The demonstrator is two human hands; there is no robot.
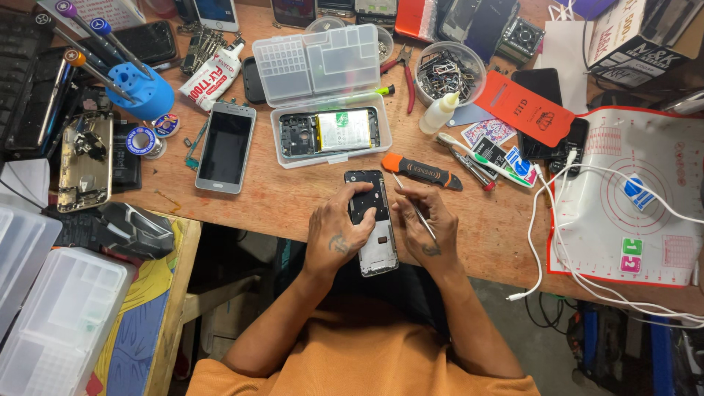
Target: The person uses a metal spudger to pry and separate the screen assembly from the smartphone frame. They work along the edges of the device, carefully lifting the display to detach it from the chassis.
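An opened phone (375,248), back cover off with black and silver insides showing, lies at the near edge of the wooden workbench (293,198). My left hand (339,231) grips its left side, thumb resting on the upper part. My right hand (427,220) holds thin metal tweezers (411,199), their tip pointing toward the phone's top right corner.
An orange-handled tool (422,170) lies just beyond the phone. A clear plastic box (330,136) holds another phone body. A silver phone (226,147), a glue tube (211,75), a blue screwdriver stand (143,89), a bowl of small parts (447,72), a white mat (631,198) and white cable (543,235) lie around.
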